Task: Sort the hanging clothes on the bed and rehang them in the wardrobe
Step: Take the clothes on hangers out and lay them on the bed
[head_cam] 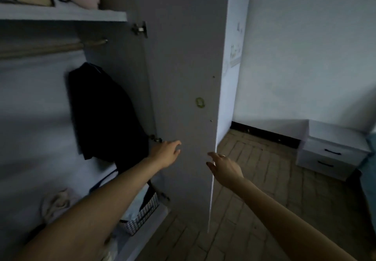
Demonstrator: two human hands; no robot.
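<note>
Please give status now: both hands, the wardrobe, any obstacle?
Left hand and right hand open, empty, at the open grey wardrobe door. Wooden hanging rail bare; one black garment inside. No obstacle seen.

Your left hand (167,152) reaches with relaxed fingers toward the inner face of the open wardrobe door (183,81). Your right hand (223,166) is spread at the door's outer edge. Inside, a dark garment (103,114) hangs below the rail (50,48). A checked basket (142,214) sits low.

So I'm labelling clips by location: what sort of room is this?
Most likely a bedroom: an open grey wardrobe door, a wooden hanging rail with a dark garment below it, and a white two-drawer bedside cabinet.
</note>
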